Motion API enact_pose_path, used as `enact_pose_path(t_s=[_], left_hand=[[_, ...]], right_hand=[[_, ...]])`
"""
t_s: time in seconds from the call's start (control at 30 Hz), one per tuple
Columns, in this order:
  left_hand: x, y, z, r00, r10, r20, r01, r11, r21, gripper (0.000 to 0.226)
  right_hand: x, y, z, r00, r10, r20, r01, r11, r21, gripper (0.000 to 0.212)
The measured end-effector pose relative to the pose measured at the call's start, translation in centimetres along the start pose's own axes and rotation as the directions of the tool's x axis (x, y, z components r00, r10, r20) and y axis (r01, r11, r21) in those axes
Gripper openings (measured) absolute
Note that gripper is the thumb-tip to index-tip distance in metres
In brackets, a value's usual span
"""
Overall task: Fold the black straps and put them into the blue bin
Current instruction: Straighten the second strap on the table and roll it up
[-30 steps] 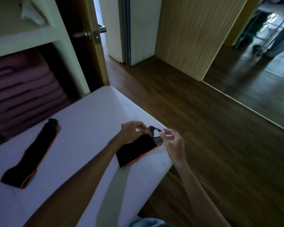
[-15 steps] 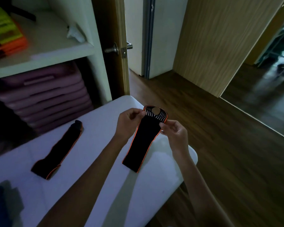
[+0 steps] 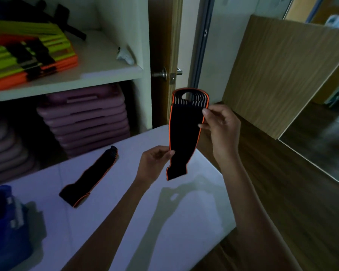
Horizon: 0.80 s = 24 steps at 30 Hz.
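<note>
A black strap with orange edging (image 3: 185, 133) hangs upright in the air above the white table (image 3: 137, 202). My right hand (image 3: 221, 126) pinches its right edge near the slotted top end. My left hand (image 3: 155, 163) pinches its left edge lower down. A second black strap (image 3: 90, 176) lies flat on the table to the left, untouched. The blue bin (image 3: 6, 227) stands at the table's left edge, only partly in view.
A white shelf unit (image 3: 106, 75) behind the table holds yellow and orange folded items (image 3: 27, 55) above and stacked purple mats (image 3: 86, 118) below. A wooden door with a metal handle (image 3: 164, 73) stands behind the held strap. Wooden floor lies to the right.
Both hands lifted the strap off the table and raised it upright. My left hand slid down to its lower edge. The view tilted up and left, bringing the blue bin into sight.
</note>
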<state>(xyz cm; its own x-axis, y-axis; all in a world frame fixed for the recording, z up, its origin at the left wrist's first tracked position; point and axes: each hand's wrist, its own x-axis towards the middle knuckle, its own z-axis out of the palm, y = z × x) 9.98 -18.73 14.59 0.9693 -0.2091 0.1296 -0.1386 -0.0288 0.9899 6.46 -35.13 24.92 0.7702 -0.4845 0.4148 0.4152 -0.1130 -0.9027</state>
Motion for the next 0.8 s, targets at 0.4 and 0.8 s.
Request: enact_pose_path(t_s=[0.4,0.8], left_hand=[[-5.7,-4.4,-6.3,0.974,-0.224,-0.008,0.218,0.938,0.268,0.008],[-22.7,-13.2,-10.7,0.729,-0.663,-0.17,0.682,0.685,0.256,0.03]], right_hand=[[2.6,1.7,9.0,0.974,0.114,0.197,-0.135,0.986,0.097,0.01],[-13.5,22.8,17.4,0.58,0.671,0.461,-0.612,0.733,-0.297,0.003]])
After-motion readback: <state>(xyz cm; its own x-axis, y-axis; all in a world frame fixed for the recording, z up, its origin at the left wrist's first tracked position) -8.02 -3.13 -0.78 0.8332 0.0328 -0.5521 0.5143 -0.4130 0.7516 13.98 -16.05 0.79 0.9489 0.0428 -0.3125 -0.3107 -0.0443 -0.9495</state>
